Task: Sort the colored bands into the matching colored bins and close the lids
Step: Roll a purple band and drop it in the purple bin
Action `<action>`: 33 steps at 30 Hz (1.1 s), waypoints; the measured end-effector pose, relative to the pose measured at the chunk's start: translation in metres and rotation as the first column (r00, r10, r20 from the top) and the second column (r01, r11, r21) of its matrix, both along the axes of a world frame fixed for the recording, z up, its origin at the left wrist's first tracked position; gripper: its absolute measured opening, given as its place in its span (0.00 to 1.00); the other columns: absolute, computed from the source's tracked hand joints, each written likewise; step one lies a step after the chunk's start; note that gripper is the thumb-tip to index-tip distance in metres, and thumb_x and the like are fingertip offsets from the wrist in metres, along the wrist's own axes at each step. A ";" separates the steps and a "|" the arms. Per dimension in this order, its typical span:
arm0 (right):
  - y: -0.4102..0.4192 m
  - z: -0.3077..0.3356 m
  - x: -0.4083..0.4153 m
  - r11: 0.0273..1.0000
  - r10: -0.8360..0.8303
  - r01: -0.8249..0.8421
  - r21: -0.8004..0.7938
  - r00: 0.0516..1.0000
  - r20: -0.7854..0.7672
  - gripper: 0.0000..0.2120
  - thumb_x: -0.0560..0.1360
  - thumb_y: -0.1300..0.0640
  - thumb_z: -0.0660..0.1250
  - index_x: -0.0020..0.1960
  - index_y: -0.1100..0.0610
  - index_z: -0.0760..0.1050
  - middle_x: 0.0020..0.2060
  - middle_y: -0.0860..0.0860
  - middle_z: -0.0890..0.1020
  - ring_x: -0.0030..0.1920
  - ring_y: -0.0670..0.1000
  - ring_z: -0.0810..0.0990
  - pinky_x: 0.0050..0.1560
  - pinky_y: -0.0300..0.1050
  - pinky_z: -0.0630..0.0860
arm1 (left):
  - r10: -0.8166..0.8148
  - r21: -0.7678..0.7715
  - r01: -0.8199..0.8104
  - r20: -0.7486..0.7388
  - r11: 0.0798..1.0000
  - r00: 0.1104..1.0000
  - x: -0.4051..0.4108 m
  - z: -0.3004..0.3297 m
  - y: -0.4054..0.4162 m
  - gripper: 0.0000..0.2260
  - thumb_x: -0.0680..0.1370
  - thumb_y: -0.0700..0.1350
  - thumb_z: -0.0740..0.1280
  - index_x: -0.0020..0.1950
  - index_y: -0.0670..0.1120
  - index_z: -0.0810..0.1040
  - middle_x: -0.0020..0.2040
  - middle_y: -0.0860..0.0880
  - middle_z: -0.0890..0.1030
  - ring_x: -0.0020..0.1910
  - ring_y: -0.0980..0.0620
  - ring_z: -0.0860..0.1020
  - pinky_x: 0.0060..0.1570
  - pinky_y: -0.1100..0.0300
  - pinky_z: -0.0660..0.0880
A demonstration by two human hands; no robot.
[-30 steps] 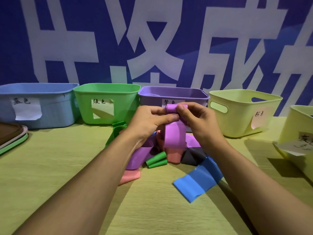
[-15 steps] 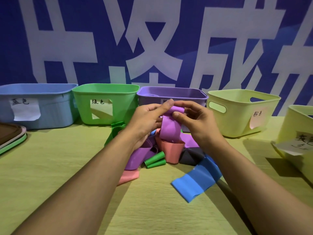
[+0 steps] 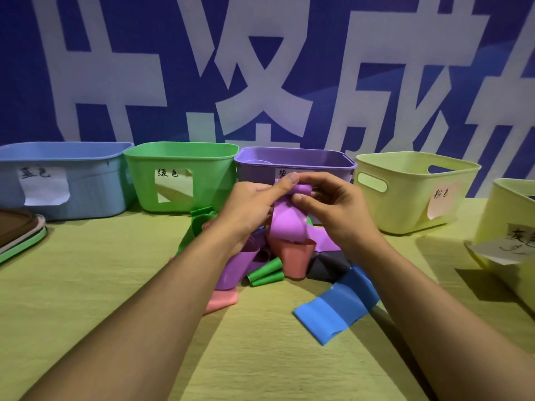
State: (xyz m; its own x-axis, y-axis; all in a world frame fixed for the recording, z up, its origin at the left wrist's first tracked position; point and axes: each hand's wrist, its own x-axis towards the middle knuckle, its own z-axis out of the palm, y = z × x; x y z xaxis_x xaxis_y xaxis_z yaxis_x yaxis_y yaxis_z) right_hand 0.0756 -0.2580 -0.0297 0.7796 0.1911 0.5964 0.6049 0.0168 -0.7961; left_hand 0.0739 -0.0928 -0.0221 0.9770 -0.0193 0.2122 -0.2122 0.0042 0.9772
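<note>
My left hand (image 3: 252, 206) and my right hand (image 3: 335, 209) together pinch the top of a purple band (image 3: 288, 224), held up in front of the purple bin (image 3: 327, 164). The band's loop hangs down onto a pile of bands on the table. In the pile lie a pink band (image 3: 296, 257), another purple band (image 3: 236, 266), rolled green bands (image 3: 265, 274), a dark grey band (image 3: 327, 263) and a blue band (image 3: 337, 311). A flat pink band (image 3: 221, 301) lies by my left forearm. A green band (image 3: 197, 224) sits behind my left wrist.
Open bins stand in a row at the back: blue (image 3: 63, 180), green (image 3: 181, 175), purple, and pale yellow-green (image 3: 414, 189). Another pale yellow-green bin (image 3: 512, 227) is at the right edge. Stacked lids (image 3: 17, 235) lie at the far left. A blue banner wall is behind.
Both hands have gathered the purple band shorter, so less of it hangs between them and the pile. The hands stayed in front of the purple bin.
</note>
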 end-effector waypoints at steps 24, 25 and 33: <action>0.004 0.012 -0.017 0.990 -0.120 0.143 0.016 0.884 -0.452 0.29 0.73 0.35 0.70 0.46 0.64 0.84 0.39 0.60 0.87 0.41 0.58 0.88 0.38 0.52 0.85 | -0.104 0.037 0.098 0.221 0.994 0.970 -0.004 -0.001 -0.004 0.10 0.75 0.34 0.74 0.53 0.46 0.84 0.47 0.49 0.88 0.48 0.54 0.85 0.52 0.61 0.81; 0.004 0.012 -0.018 0.992 -0.103 0.126 0.023 0.892 -0.441 0.26 0.75 0.38 0.69 0.47 0.62 0.84 0.39 0.61 0.87 0.40 0.58 0.88 0.36 0.49 0.84 | -0.109 0.046 0.101 0.225 0.994 0.968 -0.005 -0.001 -0.003 0.11 0.75 0.33 0.74 0.53 0.47 0.84 0.47 0.50 0.88 0.48 0.55 0.85 0.52 0.61 0.81; 0.004 0.006 -0.012 0.999 -0.021 0.032 0.030 0.946 -0.325 0.14 0.81 0.49 0.67 0.49 0.58 0.85 0.39 0.56 0.88 0.34 0.50 0.84 0.38 0.41 0.79 | -0.218 -0.125 0.234 0.130 0.964 0.967 -0.010 0.006 -0.001 0.12 0.78 0.31 0.67 0.60 0.39 0.81 0.54 0.42 0.86 0.52 0.47 0.84 0.58 0.56 0.81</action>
State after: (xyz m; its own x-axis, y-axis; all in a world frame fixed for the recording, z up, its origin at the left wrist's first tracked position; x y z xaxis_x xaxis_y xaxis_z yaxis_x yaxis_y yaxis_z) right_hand 0.0632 -0.2539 -0.0238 0.9364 0.1518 0.3164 0.3148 0.0352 -0.9485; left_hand 0.0637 -0.0933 -0.0157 0.9196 -0.1997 0.3382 -0.3000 0.1987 0.9330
